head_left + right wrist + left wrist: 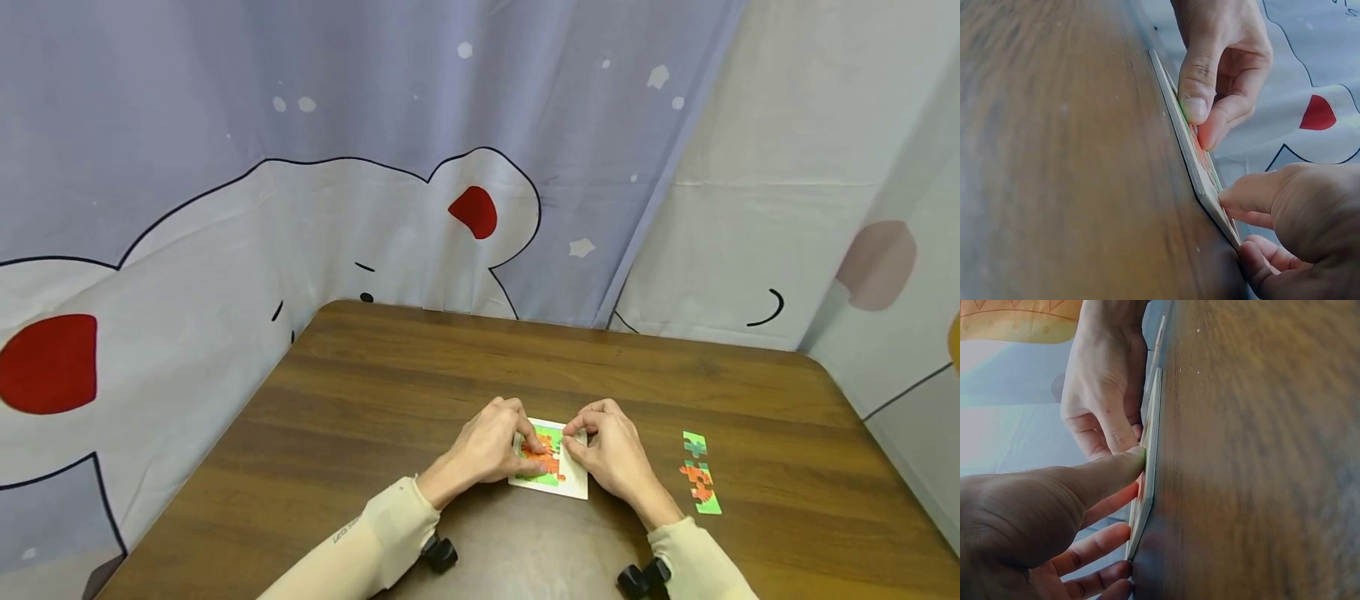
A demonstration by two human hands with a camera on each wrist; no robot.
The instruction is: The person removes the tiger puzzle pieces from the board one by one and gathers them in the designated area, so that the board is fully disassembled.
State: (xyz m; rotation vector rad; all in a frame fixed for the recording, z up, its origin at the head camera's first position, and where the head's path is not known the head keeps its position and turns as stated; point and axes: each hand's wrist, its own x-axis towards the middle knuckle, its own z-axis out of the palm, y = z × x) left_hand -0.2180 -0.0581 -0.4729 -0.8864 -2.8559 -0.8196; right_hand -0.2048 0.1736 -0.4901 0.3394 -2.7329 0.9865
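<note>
A square puzzle board (573, 482) with a pale frame lies on the table, its tray partly filled with green and orange jigsaw pieces (551, 468). On the left part of the picture my left hand (491, 442) rests its thumb and fingertips, pressing the pieces. From the right side, my right hand (609, 450) pinches a small green puzzle piece (562, 439) between thumb and index finger at the board's upper right. Its fingers hide most of that piece. Edge-on in both wrist views, the board (1147, 506) lies flat under both hands.
Several loose jigsaw pieces (697, 475), green and orange, lie in a column right of my right hand. The brown wooden table (360, 400) reaches back to a printed curtain (375, 225). A dark camera is strapped on each wrist.
</note>
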